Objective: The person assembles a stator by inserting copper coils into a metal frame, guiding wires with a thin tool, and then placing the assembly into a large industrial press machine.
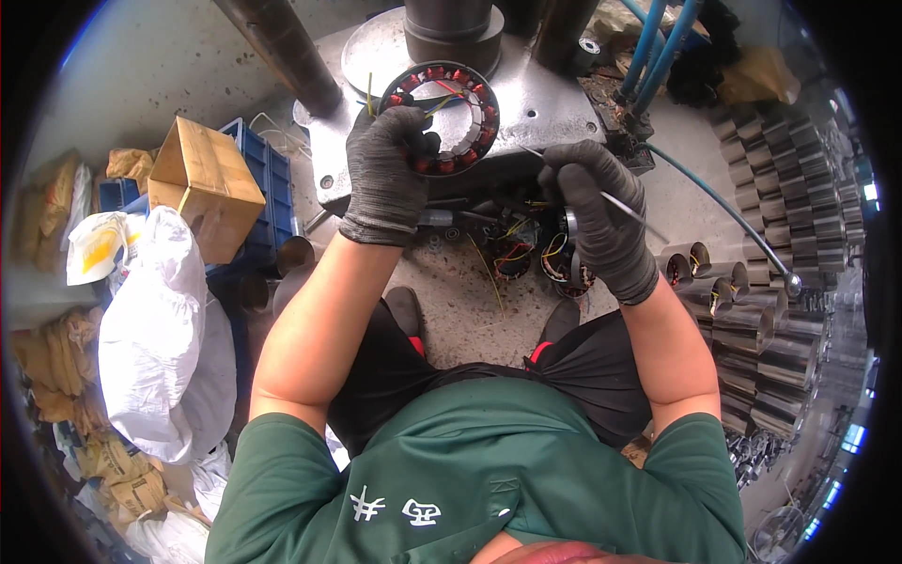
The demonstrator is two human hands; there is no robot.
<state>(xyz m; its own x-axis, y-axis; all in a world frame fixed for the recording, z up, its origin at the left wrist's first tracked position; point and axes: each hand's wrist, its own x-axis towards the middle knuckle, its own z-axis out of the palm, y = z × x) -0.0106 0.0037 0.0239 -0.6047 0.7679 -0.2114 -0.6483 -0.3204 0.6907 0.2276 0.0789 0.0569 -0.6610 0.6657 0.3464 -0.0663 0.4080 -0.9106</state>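
My left hand (390,169), in a dark grey knit glove, grips the near left side of a ring-shaped motor stator (484,122). Red copper windings line the ring, and yellow and blue wires stick out by my fingers. The stator is held up in front of the metal press base (550,108). To its right, my gloved right hand (601,202) is closed around a thin metal rod (631,214). The rod's pointed end is toward the stator, apart from it. Below the hands, more wound stators (567,268) with loose wires lie near the floor.
Steel columns (282,52) rise from the press. A cardboard box (202,188), a blue crate (272,179) and white sacks (155,329) stand at left. Many metal cylinders (794,197) are stacked at right, some with wires inside. A blue hose (705,186) ends in a metal-tipped fitting.
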